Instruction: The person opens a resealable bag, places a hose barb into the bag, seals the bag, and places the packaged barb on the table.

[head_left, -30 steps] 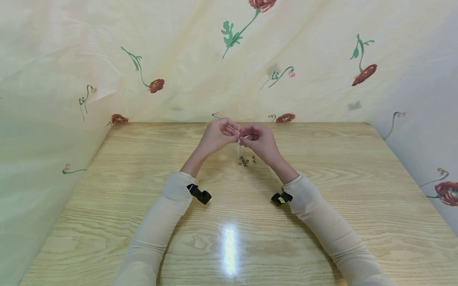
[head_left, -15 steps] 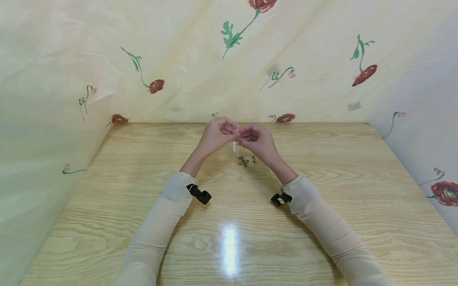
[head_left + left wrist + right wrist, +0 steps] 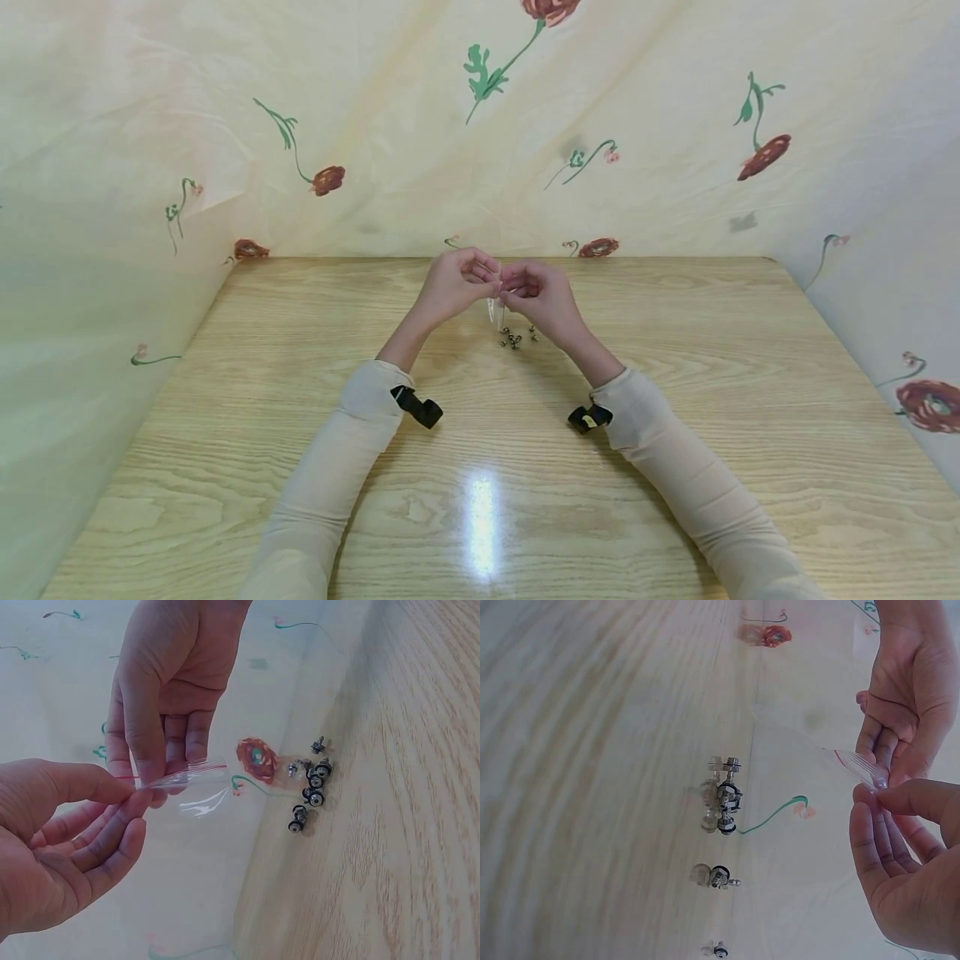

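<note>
A small clear zip bag [image 3: 204,796] with a red line along its top hangs between my two hands, over the far part of the table. Thumb and fingers of my left hand [image 3: 456,285] pinch the bag near its top edge. My right hand [image 3: 546,298] pinches the same edge from the other side, its fingertips right against the left ones. In the right wrist view the red-lined edge [image 3: 841,759] sticks out past the fingers. Several small metal fittings [image 3: 315,780] with black rings lie loosely grouped on the table, just nearer than the bag.
The wood-grain table [image 3: 480,425] reaches back to a pale flowered cloth [image 3: 405,125] hanging behind its far edge. More cloth hangs along both sides. Black camera mounts [image 3: 420,408] sit at both cuffs. A bright light reflection shows on the table's near part.
My hands have shifted slightly on the bag's top edge, and more of the clear bag shows below them than a second ago. The metal fittings have stayed in place.
</note>
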`<state>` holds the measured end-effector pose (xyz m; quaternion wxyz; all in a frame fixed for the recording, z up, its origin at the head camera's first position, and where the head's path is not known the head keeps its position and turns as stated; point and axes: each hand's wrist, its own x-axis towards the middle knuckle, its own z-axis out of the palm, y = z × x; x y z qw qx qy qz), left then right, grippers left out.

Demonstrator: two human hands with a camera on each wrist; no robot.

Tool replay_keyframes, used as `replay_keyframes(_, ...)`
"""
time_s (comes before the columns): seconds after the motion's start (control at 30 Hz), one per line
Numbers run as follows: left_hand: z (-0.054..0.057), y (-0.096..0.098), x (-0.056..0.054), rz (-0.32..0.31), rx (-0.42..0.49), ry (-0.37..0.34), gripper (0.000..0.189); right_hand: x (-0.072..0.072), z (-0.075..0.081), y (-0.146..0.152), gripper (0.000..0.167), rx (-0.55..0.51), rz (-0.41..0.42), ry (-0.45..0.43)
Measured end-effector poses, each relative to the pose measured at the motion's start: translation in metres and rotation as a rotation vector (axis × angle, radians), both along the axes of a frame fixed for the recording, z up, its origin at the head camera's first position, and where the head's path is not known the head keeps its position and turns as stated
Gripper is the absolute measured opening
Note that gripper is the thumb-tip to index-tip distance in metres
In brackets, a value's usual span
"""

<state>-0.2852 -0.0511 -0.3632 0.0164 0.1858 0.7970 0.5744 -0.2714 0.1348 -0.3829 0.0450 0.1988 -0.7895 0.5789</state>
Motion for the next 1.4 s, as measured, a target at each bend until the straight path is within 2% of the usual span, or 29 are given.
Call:
replay_keyframes(0.47,-0.0001,-0.0013,-0.0012,-0.003,-0.024,-0.022,0.017,-0.0007,0.0002,-0.0006,0.02,-0.003,-0.01,-0.027)
replay_keyframes(0.83,0.0002,-0.0009,-0.0013,-0.007,-0.01,0.012,0.018,-0.0021,-0.001,-0.0002,0.021,-0.008,-0.012,-0.032)
replay_keyframes(1.4,-0.0047,-0.0005,-0.0015,-0.028,-0.009,-0.05,0.023,-0.0002,-0.002,-0.0012,0.021,-0.018,-0.018,-0.047)
